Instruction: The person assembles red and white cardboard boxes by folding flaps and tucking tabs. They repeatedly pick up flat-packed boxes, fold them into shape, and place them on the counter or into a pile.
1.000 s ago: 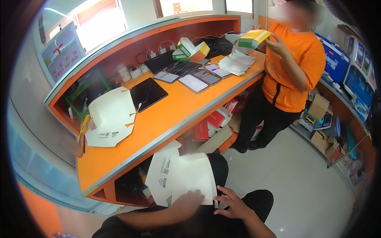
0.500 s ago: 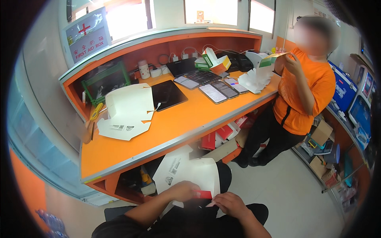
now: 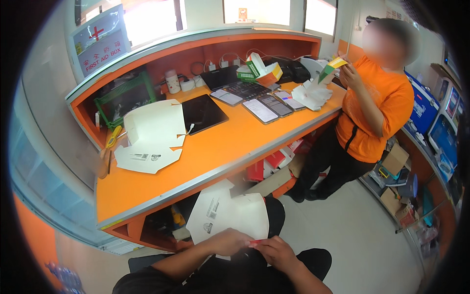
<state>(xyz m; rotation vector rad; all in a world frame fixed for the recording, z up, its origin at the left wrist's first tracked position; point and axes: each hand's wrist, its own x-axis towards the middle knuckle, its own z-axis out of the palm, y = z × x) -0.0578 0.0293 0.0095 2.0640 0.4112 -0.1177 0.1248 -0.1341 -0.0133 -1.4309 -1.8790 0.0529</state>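
Observation:
An unfolded paper carton (image 3: 237,213), white inside with dark print, lies across my lap below the counter edge. At its near edge shows a small red flap (image 3: 255,241), with both my hands closed on it. My left hand (image 3: 232,241) pinches it from the left, fingers bent. From the other side my right hand (image 3: 275,249) grips it, thumb and fingers together. The fingertips nearly meet, and they hide most of the flap.
On the orange counter (image 3: 161,188) lie another opened carton (image 3: 155,130), a black tablet (image 3: 203,115), a yellow-handled tool (image 3: 113,137) and several phones (image 3: 260,110). At the right a person in orange (image 3: 377,108) holds a green-yellow carton (image 3: 333,69). Red boxes (image 3: 275,160) sit under the counter.
My hands have drawn together over the red flap, covering more of it. At the right, the other person's green-yellow carton has tilted downward. The view has shifted slightly.

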